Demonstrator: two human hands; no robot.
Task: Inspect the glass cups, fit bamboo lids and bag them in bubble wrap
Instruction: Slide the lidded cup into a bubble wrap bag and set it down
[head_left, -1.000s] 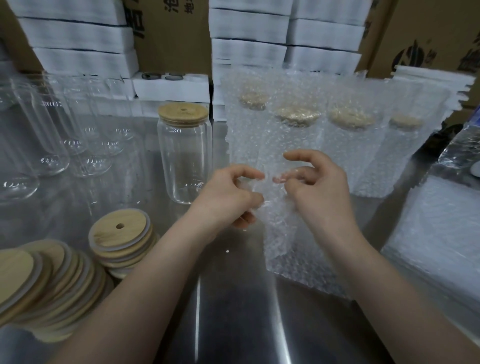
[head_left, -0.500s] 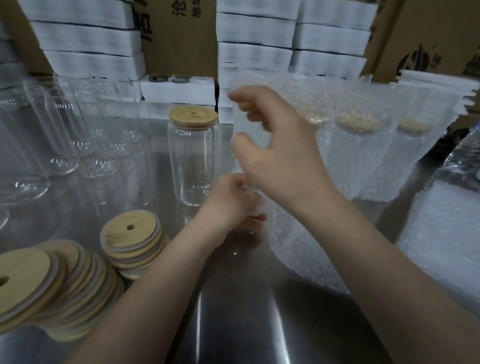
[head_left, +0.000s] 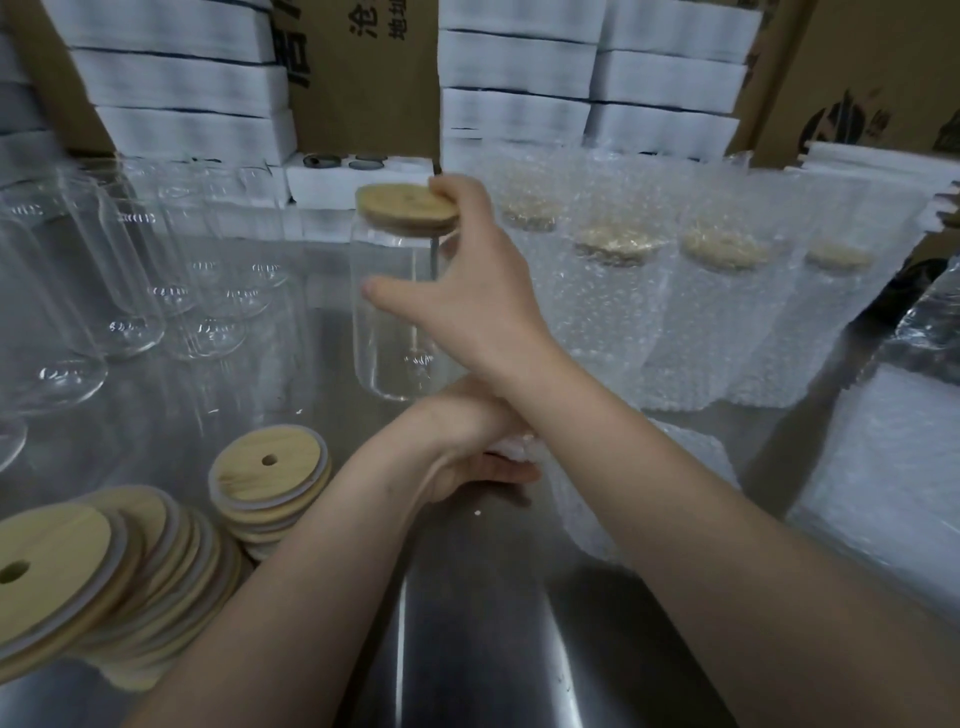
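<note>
Right hand: the right hand (head_left: 462, 301) is reaching across toward 12 o'clock and gripping the clear cylindrical glass cup (head_left: 389, 332). The thumb is lying across the front of the glass and the fingers are curling over the 3 o'clock rim of the round bamboo lid (head_left: 402, 205).
Glass cup: it is standing upright at the middle of the view with the lid sitting on its mouth. Its base is reaching down near the brushed steel tabletop (head_left: 467, 623), just at 12 o'clock of the left wrist.
Left hand: the left hand (head_left: 467, 462) is lying low, largely hidden under the right forearm crossing above it. Its thumb and fingers are pinching the white edge of the flat translucent bubble-wrap bag (head_left: 649, 493).
Bubble-wrap bag: it is lying on the steel, stretching toward 4 o'clock from the left hand and passing under the right forearm.
Wrapped cups: a row of bubble-wrapped lidded cups (head_left: 722, 312) is standing at 2 to 3 o'clock of the gripped cup.
Bare cups: a group of lidless clear glass cups (head_left: 130, 291) is standing at 9 to 10 o'clock.
Loose lids: overlapping stacks of loose bamboo lids with straw holes (head_left: 270, 478) are lying at 7 to 8 o'clock, beside the left forearm.
Spare bags: a pile of flat bubble bags (head_left: 883, 493) is lying at the 4 o'clock edge.
Background: white foam boxes (head_left: 176, 88) and brown cardboard cartons (head_left: 363, 78) are standing stacked at 12 o'clock.
</note>
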